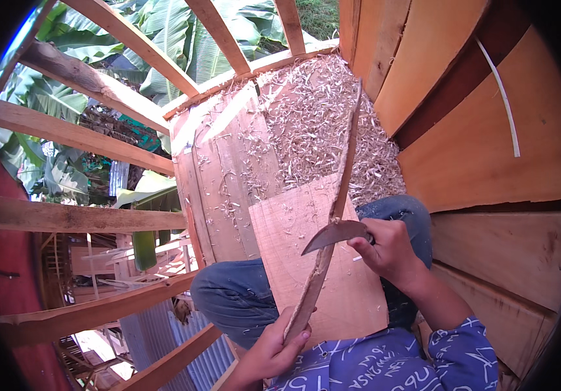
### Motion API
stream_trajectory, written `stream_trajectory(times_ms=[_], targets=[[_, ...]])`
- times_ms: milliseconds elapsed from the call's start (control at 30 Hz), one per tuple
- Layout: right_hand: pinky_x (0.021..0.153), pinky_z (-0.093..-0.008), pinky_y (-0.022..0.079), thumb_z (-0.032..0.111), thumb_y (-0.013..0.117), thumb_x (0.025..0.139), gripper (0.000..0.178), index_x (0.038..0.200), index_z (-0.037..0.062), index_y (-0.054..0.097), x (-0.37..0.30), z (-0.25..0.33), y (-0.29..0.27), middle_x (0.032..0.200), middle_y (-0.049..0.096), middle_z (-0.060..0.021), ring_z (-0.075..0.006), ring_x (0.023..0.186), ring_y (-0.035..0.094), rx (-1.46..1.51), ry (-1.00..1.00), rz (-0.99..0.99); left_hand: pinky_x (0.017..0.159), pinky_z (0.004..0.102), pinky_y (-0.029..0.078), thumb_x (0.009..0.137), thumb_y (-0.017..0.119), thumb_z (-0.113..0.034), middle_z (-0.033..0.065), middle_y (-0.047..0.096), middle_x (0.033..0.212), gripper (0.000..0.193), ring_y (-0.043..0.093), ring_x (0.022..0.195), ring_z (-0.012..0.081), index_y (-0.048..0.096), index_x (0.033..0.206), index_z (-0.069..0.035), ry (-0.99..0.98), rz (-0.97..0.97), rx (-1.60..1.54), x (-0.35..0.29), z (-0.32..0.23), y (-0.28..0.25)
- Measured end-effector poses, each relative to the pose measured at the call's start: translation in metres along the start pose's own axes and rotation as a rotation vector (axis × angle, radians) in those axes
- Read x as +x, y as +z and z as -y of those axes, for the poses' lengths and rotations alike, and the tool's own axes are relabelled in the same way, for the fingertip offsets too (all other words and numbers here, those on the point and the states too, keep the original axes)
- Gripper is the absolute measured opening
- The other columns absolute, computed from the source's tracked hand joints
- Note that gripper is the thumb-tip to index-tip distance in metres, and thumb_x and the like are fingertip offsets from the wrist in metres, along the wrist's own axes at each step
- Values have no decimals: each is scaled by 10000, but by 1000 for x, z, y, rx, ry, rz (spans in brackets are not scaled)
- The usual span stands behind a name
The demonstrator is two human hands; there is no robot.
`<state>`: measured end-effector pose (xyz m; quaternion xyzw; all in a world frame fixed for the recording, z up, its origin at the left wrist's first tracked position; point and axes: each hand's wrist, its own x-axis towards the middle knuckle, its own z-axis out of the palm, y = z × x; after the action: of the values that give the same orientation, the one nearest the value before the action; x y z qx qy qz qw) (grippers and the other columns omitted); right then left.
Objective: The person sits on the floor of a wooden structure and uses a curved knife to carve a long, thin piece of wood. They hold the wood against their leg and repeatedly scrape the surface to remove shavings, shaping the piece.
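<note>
A long, narrow strip of wood (347,163) with a rough edge runs from my lap up toward the far wall. Its near end is in my left hand (279,347), with the fingers wrapped round it. My right hand (391,251) grips a knife (338,236) with a broad curved blade; most of the handle is hidden in the fist. The blade lies across the strip at about its middle, its tip pointing left. Beneath both, a flat wooden board (293,225) rests over my crossed legs, with a few shavings on it.
Curled wood shavings (319,117) cover much of the plank floor (228,189). A plank wall (489,176) rises on the right, with a thin pale strip (502,98) against it. On the left stand railing slats (85,137), with banana leaves (169,39) and metal roofing sheets (189,345) beyond.
</note>
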<state>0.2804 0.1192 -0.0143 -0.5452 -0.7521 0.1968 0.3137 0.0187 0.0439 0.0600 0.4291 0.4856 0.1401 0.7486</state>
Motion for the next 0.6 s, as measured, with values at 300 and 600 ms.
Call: stream_trajectory(times_ms=[300,600], targets=[[461,-359,437,488,653,854,476,687,48,584,-7,0,3,567,530,-105,-290,499,578,49,-162,15,666,248,427,971,490,-96,15,515,882,406,503,734,81,402,1354,7,-3,85,-3,0,1,-4],[506,-380,452,438,618,901,429,800,24,663,-9,-3,3,613,572,-154,-325,562,611,271,211,8,538,206,365,982,493,-90,12,468,823,431,435,618,58,356,1372,31,-42,212,-490,5,9,-11]])
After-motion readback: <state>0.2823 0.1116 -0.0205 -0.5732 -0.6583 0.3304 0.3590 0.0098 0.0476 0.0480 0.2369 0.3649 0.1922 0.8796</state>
